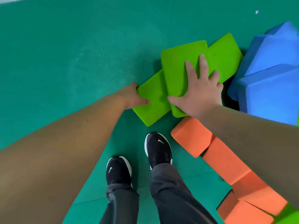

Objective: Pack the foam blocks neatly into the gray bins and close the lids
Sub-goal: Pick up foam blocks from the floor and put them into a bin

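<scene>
While stooping over the floor mat (80, 62), pinches the near green block (153, 109) at its left edge with the left hand (133, 97), thumb on top, fingers (135, 86) curled round the rim. Presses the right hand (200, 92) flat on the middle green block (176, 68), fingers straight and spread, gripping nothing. All three green pieces on the mat, fanned, the middle one lying over the near one and over a far green block (226, 57); no gray bin in view. Likely trouble: sliding of the fan under an uneven pull, loss of the far block for want of any hold on it, a knock against the blue blocks (267, 88) just beside its right corner. Orange blocks (192, 138) close under the right forearm, shoes (158, 149) near the fan's front edge. Open room for lifting and turning only leftward and ahead, over the mat.
</scene>
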Available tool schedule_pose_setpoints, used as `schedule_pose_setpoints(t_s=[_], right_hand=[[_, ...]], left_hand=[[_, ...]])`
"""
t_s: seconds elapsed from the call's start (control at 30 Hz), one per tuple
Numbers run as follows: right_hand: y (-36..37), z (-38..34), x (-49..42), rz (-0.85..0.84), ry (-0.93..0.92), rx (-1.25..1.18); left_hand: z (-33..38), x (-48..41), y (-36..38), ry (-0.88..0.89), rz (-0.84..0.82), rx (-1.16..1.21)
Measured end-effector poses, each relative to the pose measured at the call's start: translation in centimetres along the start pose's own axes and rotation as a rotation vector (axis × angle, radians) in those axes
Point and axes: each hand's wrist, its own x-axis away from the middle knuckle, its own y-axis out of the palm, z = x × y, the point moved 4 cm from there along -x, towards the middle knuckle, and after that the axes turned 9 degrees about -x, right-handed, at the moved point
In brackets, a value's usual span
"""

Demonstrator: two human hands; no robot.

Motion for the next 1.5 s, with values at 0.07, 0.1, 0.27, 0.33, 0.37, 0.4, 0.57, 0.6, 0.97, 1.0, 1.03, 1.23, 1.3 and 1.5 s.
schedule_pose_setpoints(t_s=[0.07,0.1,0.27,0.33,0.37,0.4,0.57,0.6,0.97,1.0,1.03,1.23,1.3,1.5], right_hand=[[0.3,0.8,0.3,-0.014,0.003,-0.004],[0.5,0.8,0.4,-0.024,-0.006,-0.004],[0.9,-0.3,1.5,-0.082,-0.055,0.01],[0.9,-0.6,2.0,-0.079,-0.031,-0.013],[0.9,-0.7,2.1,-0.081,-0.018,-0.027],[0.8,-0.8,2.3,-0.087,-0.008,-0.042],[0.2,-1.2,2.9,-0.132,-0.037,-0.044],[0.1,-1.2,3.1,-0.154,-0.056,-0.026],[-3.1,-5.6,7.9,-0.335,-0.214,0.149],[-3.3,-6.6,8.9,-0.347,-0.229,0.175],[-3.6,-7.8,9.8,-0.358,-0.243,0.194],[-6.7,-18.5,15.2,-0.363,-0.392,0.266],[-7.4,-22.5,17.4,-0.369,-0.446,0.289],[-7.7,-34.2,24.8,-0.383,-0.616,0.386]], left_hand=[[0.5,-0.1,0.6,-0.013,0.039,0.033],[0.7,0.0,1.0,-0.011,0.023,0.072],[2.3,2.5,4.5,-0.054,-0.169,0.311],[2.1,3.0,5.5,-0.116,-0.117,0.403],[1.9,3.3,5.8,-0.16,-0.091,0.472],[1.6,3.6,6.2,-0.194,-0.083,0.534],[1.0,4.4,7.9,-0.068,-0.179,0.525],[1.0,4.8,8.2,-0.051,-0.195,0.508],[-4.6,13.2,10.7,-0.249,-0.192,0.832],[-6.1,14.5,10.5,-0.278,-0.167,0.818],[-7.6,15.8,10.3,-0.304,-0.14,0.818],[-17.6,24.8,6.4,-0.444,0.064,0.839],[-21.1,28.0,5.1,-0.46,0.082,0.819],[-31.1,39.9,4.8,-0.558,0.211,0.791]])
